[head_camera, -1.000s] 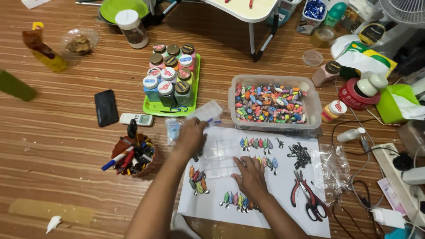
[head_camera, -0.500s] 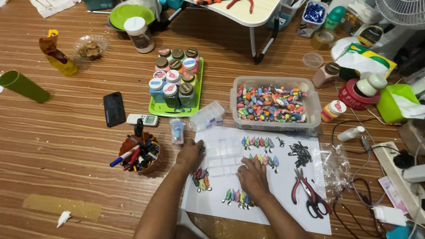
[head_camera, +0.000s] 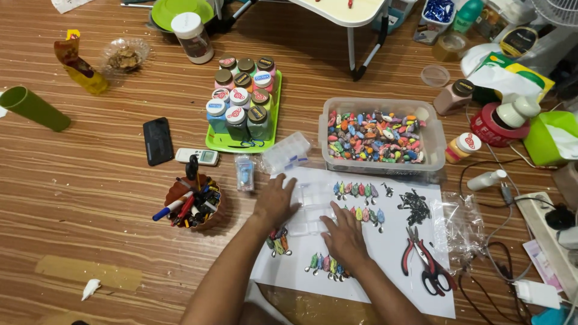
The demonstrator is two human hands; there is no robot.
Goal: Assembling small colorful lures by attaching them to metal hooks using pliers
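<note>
Wooden plank floor [head_camera: 90, 198] serves as the work surface, with a white sheet [head_camera: 385, 265] spread near the person. Both hands rest flat on a clear plastic compartment box [head_camera: 310, 210] lying on the sheet's left half. Left hand [head_camera: 276, 201] lies on the box's left side, fingers spread, closed on nothing. Right hand [head_camera: 344, 236] lies on the box's near right corner, fingers extended, likewise closed on nothing. Small coloured charms [head_camera: 359, 190] are laid in rows on the sheet just right of the box, with more at the near edge [head_camera: 325, 265]. Red-handled pliers [head_camera: 421, 262] lie on the sheet's right part, dark metal fittings [head_camera: 414, 204] beyond them. Far of the sheet stands a clear tub [head_camera: 379, 135] filled with coloured pieces. A second small clear box [head_camera: 286, 152] sits left of the tub. Green tray [head_camera: 241, 141] with lidded paint jars stands further left. A brown cup of pens [head_camera: 192, 203] stands left of the left hand; a black phone [head_camera: 158, 140] lies beyond it
</note>
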